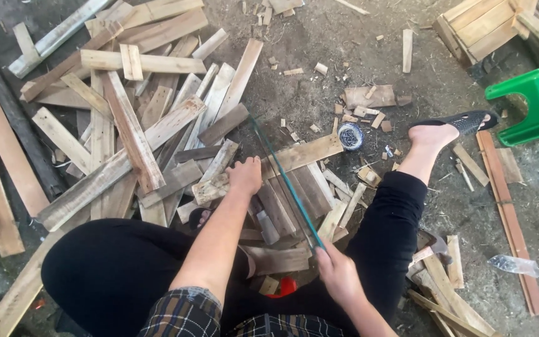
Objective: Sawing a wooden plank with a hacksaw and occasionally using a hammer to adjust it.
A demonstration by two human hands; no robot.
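We press our left hand [245,176] onto a wooden slat [269,165] lying across the plank pile [126,137], gripping its edge, while our right hand [338,273] clenches the green-framed handsaw [285,181] crossing the slat.

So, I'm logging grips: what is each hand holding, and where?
Right hand grips the thin green-framed saw at its near handle end. Left hand presses the pale wooden plank near its left end.

Dirt floor [319,43] littered with wood scraps [113,125], green plastic stool [534,100] nearby
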